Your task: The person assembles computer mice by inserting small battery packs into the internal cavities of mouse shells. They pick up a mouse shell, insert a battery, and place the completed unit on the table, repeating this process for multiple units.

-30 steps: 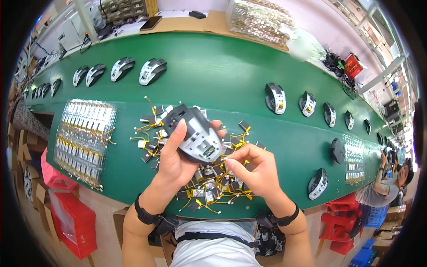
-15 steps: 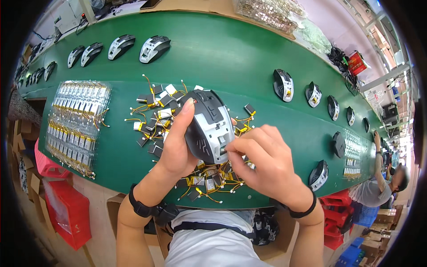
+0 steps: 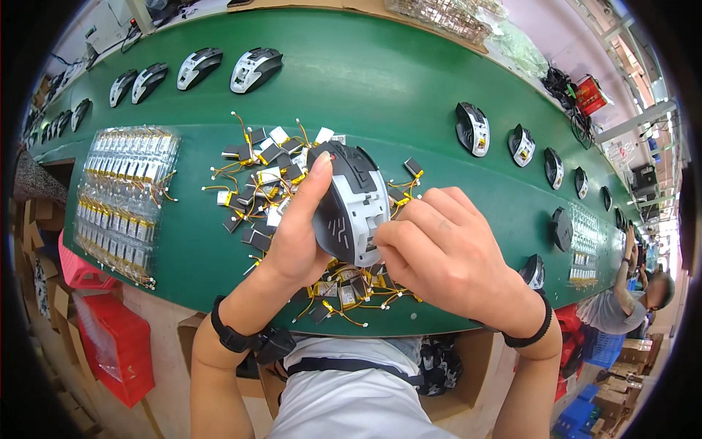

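A black and grey computer mouse (image 3: 352,199) is held tilted above the table in my left hand (image 3: 294,238), thumb along its dark side. Fingers bent and pressed together, my right hand (image 3: 450,260) is at the mouse's lower right edge, beside an opening in the grey shell. Whatever sits between those fingertips is hidden behind them. Below and around the mouse lies a loose pile of small battery packs (image 3: 256,239), black and silver with yellow tape and thin coloured wires.
Clear plastic trays (image 3: 126,208) of batteries lie at the left, and another battery tray (image 3: 583,241) at the right. Several mice (image 3: 256,71) line the green table (image 3: 365,73). Red crates (image 3: 121,351) stand on the floor. A co-worker (image 3: 621,307) is at the far right.
The mouse and my left hand have shifted slightly right. My right hand has turned and closed in on the mouse's lower edge, its fingers more curled.
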The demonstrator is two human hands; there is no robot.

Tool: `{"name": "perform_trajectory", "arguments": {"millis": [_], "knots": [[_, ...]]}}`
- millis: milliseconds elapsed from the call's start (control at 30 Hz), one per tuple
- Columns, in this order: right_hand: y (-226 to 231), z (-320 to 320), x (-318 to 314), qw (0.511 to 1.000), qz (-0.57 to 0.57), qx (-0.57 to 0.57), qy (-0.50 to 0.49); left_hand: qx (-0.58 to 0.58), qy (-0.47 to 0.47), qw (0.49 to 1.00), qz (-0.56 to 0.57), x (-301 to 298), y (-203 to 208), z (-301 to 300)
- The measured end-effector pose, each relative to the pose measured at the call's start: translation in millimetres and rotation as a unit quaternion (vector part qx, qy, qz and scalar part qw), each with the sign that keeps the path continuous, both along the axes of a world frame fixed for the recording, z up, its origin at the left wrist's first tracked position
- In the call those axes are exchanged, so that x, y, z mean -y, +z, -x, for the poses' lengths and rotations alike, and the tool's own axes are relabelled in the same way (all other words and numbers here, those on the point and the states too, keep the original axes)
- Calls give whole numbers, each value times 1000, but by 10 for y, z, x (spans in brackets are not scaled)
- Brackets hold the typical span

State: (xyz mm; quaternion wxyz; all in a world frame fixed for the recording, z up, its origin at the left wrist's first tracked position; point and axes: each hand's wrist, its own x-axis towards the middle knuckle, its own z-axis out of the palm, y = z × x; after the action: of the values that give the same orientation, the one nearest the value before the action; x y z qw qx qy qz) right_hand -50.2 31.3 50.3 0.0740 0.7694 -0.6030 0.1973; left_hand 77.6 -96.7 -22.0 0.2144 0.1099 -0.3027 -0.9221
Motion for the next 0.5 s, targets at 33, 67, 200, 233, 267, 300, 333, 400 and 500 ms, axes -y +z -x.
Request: {"name": "perform_trajectory", "arguments": {"millis": [33, 67, 200, 233, 267, 300, 333, 400, 500], "knots": [[-9, -5, -3, 1000, 6, 1, -2, 6, -5, 1000, -5, -4, 27, -2], [-21, -13, -8, 1000, 12, 3, -3, 11, -11, 1000, -11, -6, 34, -2], [-113, -72, -34, 999, 47, -8, -9, 29, -10, 1000, -2, 8, -48, -11], [-107, -90, -49, 999, 50, -17, -13, 28, -9, 1000, -12, 8, -43, -4], [-93, -98, -51, 998, 53, -25, -18, 27, -7, 999, -21, 7, -31, 2], [-67, -93, -39, 999, 34, -8, -21, 19, 2, 1000, -18, 1, -11, 8], [-62, -99, -41, 999, 13, 13, -26, 15, 9, 1000, -17, -23, -18, 3], [-44, -74, -5, 998, -20, 47, -33, 14, 12, 1000, -7, -19, 15, 0], [-117, -79, 25, 997, -2, 72, -33, -9, 13, 1000, -11, -13, -36, 10]]}}
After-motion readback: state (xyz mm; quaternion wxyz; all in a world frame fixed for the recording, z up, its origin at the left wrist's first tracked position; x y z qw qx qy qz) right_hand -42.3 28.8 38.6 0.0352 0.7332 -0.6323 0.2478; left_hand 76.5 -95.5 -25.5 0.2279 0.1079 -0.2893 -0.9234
